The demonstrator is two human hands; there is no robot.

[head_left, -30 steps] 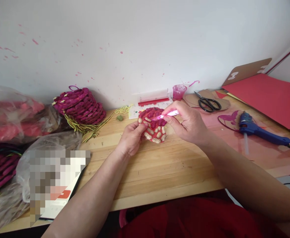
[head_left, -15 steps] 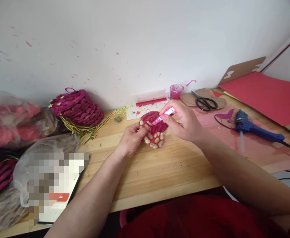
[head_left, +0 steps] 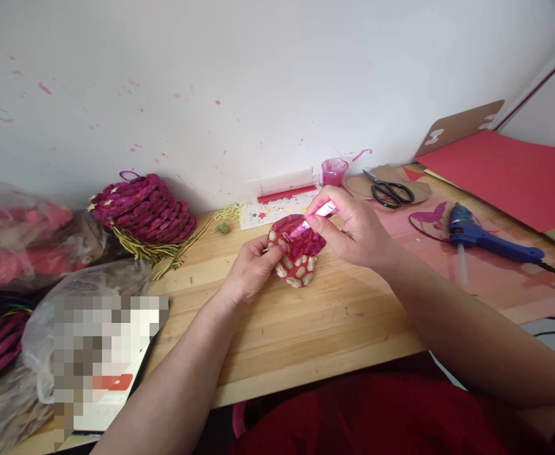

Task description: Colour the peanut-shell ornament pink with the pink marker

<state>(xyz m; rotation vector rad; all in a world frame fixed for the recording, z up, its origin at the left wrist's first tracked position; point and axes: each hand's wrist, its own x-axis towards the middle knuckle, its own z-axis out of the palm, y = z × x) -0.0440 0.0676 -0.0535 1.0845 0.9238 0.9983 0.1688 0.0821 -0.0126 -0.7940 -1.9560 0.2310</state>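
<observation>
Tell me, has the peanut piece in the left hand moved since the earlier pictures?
Yes, slightly: against the small green ball, the peanut piece has shifted right and toward the person.

Peanut-covered red piece (head_left: 297, 254), slanted pink-white tool (head_left: 319, 215)

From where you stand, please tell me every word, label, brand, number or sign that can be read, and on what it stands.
There is no text that can be read.
White, black-edged screen: blurred and pixelated, its orange-red patch too.
White-and-pink pen-shaped tool: any marking is too small.
Blue plastic glue gun: no lettering can be made out.
</observation>
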